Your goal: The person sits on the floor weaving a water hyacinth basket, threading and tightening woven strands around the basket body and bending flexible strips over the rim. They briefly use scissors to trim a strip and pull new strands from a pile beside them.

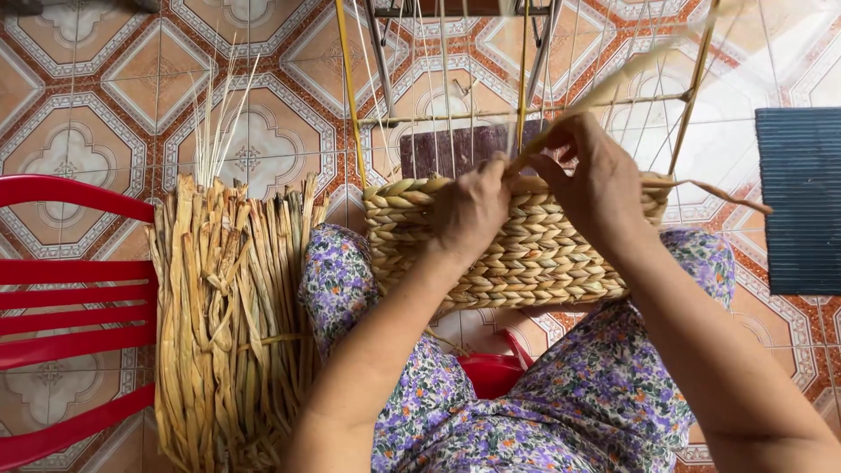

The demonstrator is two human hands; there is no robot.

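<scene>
Head view: your left hand (473,210) is pressed on the top edge of the half-woven basket of braided tan straw (517,254), fingers curled over the rim, pinning the last row. Your right hand (596,180) is closed in a pinch on a long flat tan straw strand (631,74) that runs up and right across the thin metal wire frame (526,114). The basket sits on your lap, against the frame uprights.

To do this well, I'd say: keep the left hand clamped on the rim so the row stays tight, feed the strand flat, no twist, snug behind each upright.

Containers: basket interior is hidden from here, can't tell what's in it. Bundle of dried yellow straw strips (228,324) stands just left of your knee, beside the red plastic chair (70,298). Floor is patterned orange-and-white tile (105,79).
</scene>
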